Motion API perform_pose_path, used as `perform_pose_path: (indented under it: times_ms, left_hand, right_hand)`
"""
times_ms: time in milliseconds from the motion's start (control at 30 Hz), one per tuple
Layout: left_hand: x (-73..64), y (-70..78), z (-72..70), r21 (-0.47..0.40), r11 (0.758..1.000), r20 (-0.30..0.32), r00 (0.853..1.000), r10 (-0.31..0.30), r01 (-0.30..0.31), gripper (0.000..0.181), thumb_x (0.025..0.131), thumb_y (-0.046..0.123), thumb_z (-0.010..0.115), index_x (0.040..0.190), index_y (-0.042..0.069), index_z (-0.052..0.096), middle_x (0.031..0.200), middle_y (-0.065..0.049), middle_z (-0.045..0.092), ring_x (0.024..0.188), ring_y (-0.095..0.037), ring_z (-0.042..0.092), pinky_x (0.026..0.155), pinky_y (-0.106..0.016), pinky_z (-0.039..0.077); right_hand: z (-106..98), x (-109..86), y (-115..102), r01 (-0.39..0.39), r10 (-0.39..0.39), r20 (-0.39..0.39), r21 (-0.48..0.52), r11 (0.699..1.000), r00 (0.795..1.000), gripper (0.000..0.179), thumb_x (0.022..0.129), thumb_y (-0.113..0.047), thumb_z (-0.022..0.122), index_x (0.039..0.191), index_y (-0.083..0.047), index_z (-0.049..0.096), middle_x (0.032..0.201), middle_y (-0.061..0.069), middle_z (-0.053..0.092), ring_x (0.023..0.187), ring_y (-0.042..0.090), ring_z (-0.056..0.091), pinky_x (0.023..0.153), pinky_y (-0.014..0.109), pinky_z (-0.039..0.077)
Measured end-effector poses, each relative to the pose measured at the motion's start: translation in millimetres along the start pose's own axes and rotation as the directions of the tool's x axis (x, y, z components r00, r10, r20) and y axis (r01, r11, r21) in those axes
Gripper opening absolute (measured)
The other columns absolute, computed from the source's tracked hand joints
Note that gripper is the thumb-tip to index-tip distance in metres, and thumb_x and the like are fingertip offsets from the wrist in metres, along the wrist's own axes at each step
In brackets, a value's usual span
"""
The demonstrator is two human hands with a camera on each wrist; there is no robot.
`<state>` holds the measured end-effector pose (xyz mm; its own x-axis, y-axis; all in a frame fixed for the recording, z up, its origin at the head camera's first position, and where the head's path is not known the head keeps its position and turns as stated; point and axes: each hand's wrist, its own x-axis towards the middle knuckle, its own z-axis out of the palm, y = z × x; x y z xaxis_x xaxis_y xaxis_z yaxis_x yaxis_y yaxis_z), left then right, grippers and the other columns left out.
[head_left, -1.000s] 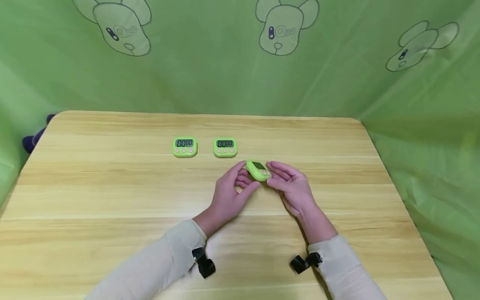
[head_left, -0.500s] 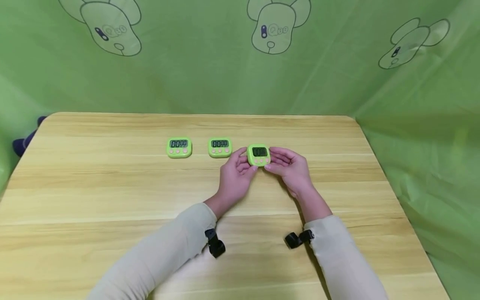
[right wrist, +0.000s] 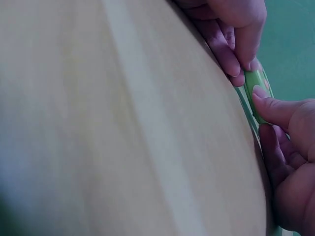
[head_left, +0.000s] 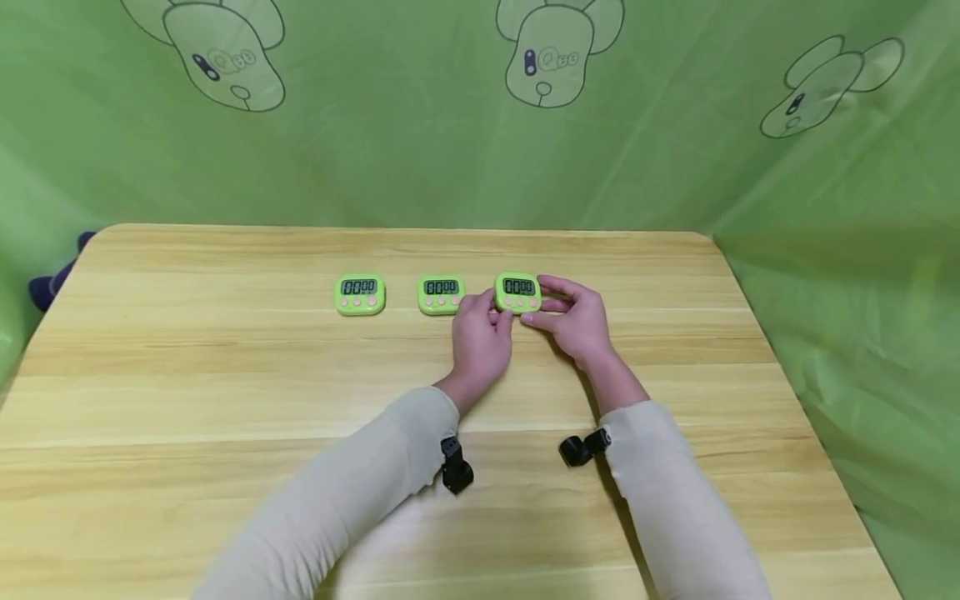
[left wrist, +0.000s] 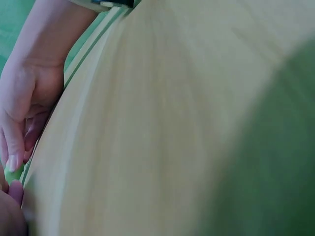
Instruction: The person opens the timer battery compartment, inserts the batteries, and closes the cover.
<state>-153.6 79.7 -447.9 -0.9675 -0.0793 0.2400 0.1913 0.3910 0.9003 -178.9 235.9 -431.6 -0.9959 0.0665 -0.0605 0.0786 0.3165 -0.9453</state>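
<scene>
A green digital timer (head_left: 517, 304) with a dark display and pink buttons is held between both hands, at the right end of a row of three. My left hand (head_left: 480, 346) pinches its left side, while my right hand (head_left: 579, 321) grips its right side with the thumb along the lower edge. The right wrist view shows the timer's green edge (right wrist: 256, 81) close over the tabletop, with thumbs of both hands on it. Only a sliver of green timer (left wrist: 14, 174) shows in the left wrist view. A matching timer (head_left: 441, 287) sits just left of my left fingers.
Another identical timer (head_left: 360, 295) lies further left, in line with the others. The wooden table (head_left: 225, 375) has its far edge behind the timers. Green curtains (head_left: 390, 150) printed with bear heads hang at the back and sides. Each sleeve carries a black wrist camera (head_left: 456, 467).
The timer, tilted in both hands a second ago, has turned to face up and moved away from the body into line with the other two. Both hands have moved forward with it.
</scene>
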Motion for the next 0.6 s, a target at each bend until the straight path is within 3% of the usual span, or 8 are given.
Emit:
perform_pose_path:
  times_ms: [267,600]
  left_hand:
    - [-1.7,2.8,2.7,0.132,0.990,-0.076,0.996,-0.036,0.046,0.034,0.094,0.008,0.068,0.124,-0.009,0.064,0.108,-0.016,0.062,0.088,-0.019,0.065,0.076,-0.022,0.056]
    - [-3.9,8.2,3.2,0.116,0.989,-0.048,0.995,-0.085,0.090,0.039,0.091,0.007,0.071,0.125,-0.009,0.063,0.112,-0.017,0.064,0.081,-0.013,0.068,0.074,-0.019,0.056]
  right_hand:
    - [5.2,2.6,0.5,0.009,-0.011,-0.026,-0.042,0.999,1.000,0.063,0.075,0.003,0.087,0.133,-0.006,0.064,0.122,0.013,0.066,0.097,0.020,0.066,0.077,0.020,0.058]
    - [2.5,0.7,0.1,-0.010,0.008,-0.026,-0.077,0.997,1.000,0.063,0.076,-0.002,0.087,0.134,-0.007,0.063,0.124,0.010,0.066,0.100,0.023,0.064,0.077,0.018,0.056]
